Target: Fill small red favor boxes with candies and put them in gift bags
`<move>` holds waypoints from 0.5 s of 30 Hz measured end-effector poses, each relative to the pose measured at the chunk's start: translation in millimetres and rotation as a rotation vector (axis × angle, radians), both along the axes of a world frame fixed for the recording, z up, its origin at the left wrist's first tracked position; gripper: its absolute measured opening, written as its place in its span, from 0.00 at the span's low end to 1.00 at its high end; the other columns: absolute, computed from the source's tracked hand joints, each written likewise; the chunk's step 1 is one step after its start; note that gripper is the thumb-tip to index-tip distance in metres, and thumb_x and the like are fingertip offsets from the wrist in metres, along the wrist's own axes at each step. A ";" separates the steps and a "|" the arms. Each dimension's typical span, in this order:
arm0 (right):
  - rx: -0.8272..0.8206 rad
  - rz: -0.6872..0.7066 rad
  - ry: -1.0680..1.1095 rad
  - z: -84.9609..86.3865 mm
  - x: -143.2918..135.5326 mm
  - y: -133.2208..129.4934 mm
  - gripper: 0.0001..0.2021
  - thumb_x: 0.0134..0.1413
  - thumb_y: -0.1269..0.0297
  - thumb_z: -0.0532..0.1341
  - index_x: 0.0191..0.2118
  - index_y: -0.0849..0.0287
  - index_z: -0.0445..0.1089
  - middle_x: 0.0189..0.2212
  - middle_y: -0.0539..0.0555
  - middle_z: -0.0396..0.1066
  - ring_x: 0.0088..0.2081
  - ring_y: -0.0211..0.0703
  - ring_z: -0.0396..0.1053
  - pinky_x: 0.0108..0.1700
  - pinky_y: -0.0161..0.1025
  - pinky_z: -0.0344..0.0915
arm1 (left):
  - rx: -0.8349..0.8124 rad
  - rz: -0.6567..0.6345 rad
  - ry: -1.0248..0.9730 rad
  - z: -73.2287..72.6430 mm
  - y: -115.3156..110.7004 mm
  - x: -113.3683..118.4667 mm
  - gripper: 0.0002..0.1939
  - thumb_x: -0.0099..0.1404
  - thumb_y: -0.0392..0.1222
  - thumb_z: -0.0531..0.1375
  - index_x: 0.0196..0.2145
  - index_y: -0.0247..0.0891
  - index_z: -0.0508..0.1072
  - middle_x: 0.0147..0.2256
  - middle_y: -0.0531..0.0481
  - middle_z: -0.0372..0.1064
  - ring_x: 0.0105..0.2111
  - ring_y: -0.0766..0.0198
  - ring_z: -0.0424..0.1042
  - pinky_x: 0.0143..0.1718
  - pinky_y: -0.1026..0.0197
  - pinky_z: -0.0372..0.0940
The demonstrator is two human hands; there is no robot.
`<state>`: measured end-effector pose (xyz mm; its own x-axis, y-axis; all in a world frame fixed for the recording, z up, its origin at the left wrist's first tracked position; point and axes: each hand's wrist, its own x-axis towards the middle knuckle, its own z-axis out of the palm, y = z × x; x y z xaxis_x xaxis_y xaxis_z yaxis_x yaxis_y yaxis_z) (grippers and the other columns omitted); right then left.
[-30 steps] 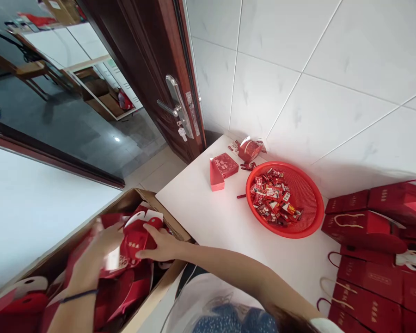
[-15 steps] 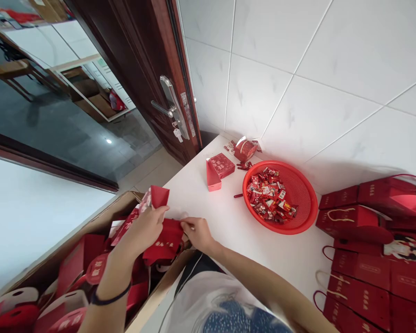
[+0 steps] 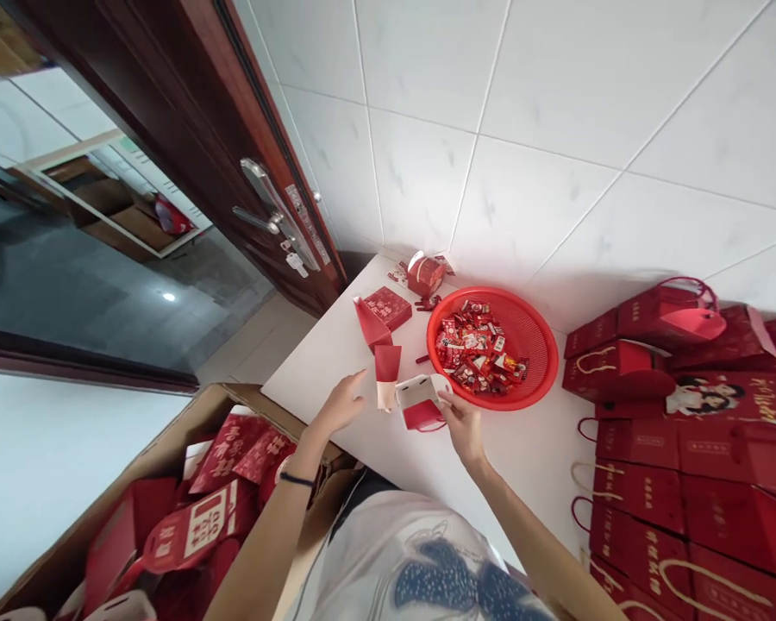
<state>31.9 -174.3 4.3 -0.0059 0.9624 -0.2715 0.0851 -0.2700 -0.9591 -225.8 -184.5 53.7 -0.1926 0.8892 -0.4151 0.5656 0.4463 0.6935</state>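
Gift box, half-formed, sits at frame centre on the white table, pinched by the right hand. Left hand hangs open and empty beside a folded red flap. Risk: one-handed grip may let the unfolded box collapse or slide toward the red basket.

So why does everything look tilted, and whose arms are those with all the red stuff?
The camera sits on a person's head and looks down, so the arms are that person's own and the room looks tilted. The right hand holds a small red and white box above the white table. The left hand is open, reaching near a small red piece standing beside it. On the table is a red basket full of wrapped candies. Red gift bags are piled on the right. A cardboard box of flat red packaging stands at lower left.
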 end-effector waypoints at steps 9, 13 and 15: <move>-0.118 -0.204 0.183 -2.8 38.0 -35.4 0.21 0.37 0.53 0.71 0.40 0.59 0.82 0.42 0.61 0.80 0.46 0.59 0.77 0.50 0.52 0.71 | 0.264 -0.183 0.018 8.6 3.0 73.0 0.13 0.64 0.47 0.56 0.41 0.39 0.76 0.39 0.45 0.73 0.36 0.57 0.75 0.42 0.56 0.70; -0.098 -0.122 0.187 -1.3 48.2 -51.9 0.21 0.41 0.52 0.70 0.43 0.57 0.81 0.44 0.59 0.80 0.45 0.56 0.76 0.49 0.50 0.71 | 0.232 -0.381 0.094 1.2 -7.5 118.8 0.13 0.60 0.38 0.61 0.43 0.40 0.75 0.39 0.45 0.72 0.39 0.54 0.74 0.44 0.54 0.69; -0.108 -0.086 0.167 -3.3 55.6 -60.2 0.21 0.42 0.51 0.70 0.42 0.57 0.81 0.41 0.58 0.80 0.42 0.54 0.76 0.47 0.48 0.71 | 0.229 -0.439 0.144 -8.7 -12.4 129.2 0.16 0.58 0.30 0.58 0.44 0.40 0.76 0.41 0.44 0.72 0.44 0.53 0.73 0.48 0.53 0.68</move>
